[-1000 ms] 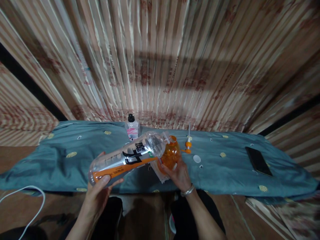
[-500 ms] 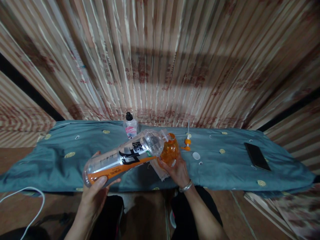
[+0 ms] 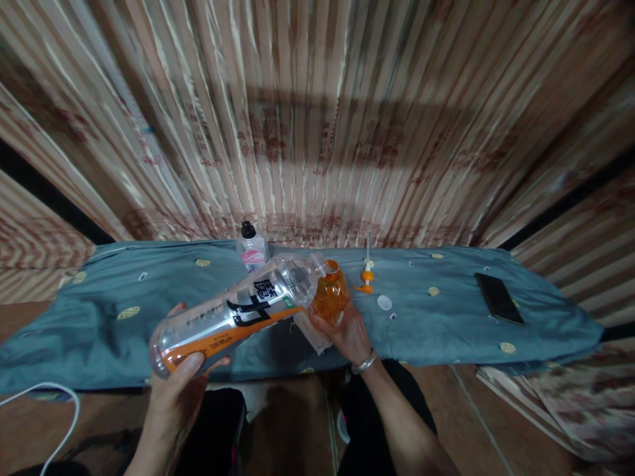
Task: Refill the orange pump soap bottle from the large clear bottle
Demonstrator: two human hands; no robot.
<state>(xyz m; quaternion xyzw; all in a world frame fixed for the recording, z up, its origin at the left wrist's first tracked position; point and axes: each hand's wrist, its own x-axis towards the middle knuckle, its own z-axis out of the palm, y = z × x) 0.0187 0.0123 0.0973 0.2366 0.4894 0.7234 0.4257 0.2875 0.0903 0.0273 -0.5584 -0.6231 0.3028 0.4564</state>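
View shifted, L hand [image 3: 178, 390] round clear btl [image 3: 233, 317] near base.

Large bottle [image 3: 296, 279]: clear, glossy plastic; its label [image 3: 233, 322]: shiny, film-like. Small bottle [image 3: 329, 302]: translucent, smooth plastic. Pump head [image 3: 367, 277]: smooth plastic. Cover [image 3: 436, 327]: cloth, lightly creased, with a soft sheen. Curtain [image 3: 297, 185]: pleated cloth, satin-like along the folds. Bracelet [image 3: 366, 362]: bright metal.

We take this for a home: a striped curtain [image 3: 297, 132] with reddish prints hangs in folds beside slanting black poles [image 3: 54, 197], and in front of it we see a teal, yellow-patterned cloth [image 3: 426, 324] with a smartphone [image 3: 499, 297] lying on it, above a brown tiled floor [image 3: 459, 426].
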